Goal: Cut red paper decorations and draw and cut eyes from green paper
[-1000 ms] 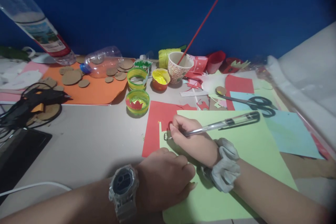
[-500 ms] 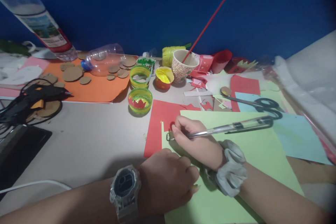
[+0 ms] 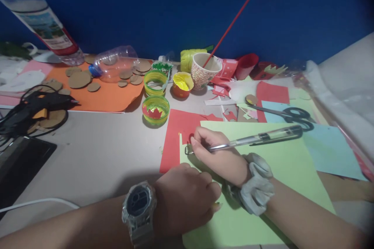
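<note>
A sheet of light green paper [image 3: 280,163] lies over a red sheet [image 3: 169,148]. My right hand [image 3: 217,151], with a grey scrunchie at the wrist, grips a clear pen [image 3: 251,139] whose tip is at the green sheet's upper left corner, beside a small dark outline. Below it, my left hand [image 3: 188,198], wearing a watch [image 3: 139,202], rests on the sheet's left edge with curled fingers. A small yellowish bit shows at its fingertips; what it is cannot be made out.
Behind the paper stand a patterned cup [image 3: 204,72] with a red stick, small yellow-green rings [image 3: 156,111] and an orange cup [image 3: 182,87]. Scissors [image 3: 292,114] lie right. At left are a glue gun [image 3: 43,103], cardboard discs [image 3: 79,79], bottles [image 3: 55,31] and a black device [image 3: 23,167].
The view has shifted very slightly. The pen's rear end is a little higher and further left, while both hands stay nearly in place.
</note>
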A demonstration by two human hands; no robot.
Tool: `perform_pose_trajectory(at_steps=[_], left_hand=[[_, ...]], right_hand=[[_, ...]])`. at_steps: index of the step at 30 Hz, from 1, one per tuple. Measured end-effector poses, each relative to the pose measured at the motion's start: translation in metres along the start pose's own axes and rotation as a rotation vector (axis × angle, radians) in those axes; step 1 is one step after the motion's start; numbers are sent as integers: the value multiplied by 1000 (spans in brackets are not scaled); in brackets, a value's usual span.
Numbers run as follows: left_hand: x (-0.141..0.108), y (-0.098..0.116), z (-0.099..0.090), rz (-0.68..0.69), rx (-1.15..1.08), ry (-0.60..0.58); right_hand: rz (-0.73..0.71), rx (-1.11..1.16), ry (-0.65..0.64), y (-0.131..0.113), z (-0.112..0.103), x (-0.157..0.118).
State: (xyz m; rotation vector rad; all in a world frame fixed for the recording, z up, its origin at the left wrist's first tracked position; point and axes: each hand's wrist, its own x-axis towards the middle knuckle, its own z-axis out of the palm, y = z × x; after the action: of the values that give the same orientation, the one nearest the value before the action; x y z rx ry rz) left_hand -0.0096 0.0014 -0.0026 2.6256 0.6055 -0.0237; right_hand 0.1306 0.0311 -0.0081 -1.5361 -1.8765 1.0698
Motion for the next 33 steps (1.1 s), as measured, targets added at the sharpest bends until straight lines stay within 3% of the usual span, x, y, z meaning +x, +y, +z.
perform_pose_trajectory(at_steps=[33], left_hand=[[-1,1,-2,8,-17,11]], right_hand=[[18,37,25,-1,-1,0]])
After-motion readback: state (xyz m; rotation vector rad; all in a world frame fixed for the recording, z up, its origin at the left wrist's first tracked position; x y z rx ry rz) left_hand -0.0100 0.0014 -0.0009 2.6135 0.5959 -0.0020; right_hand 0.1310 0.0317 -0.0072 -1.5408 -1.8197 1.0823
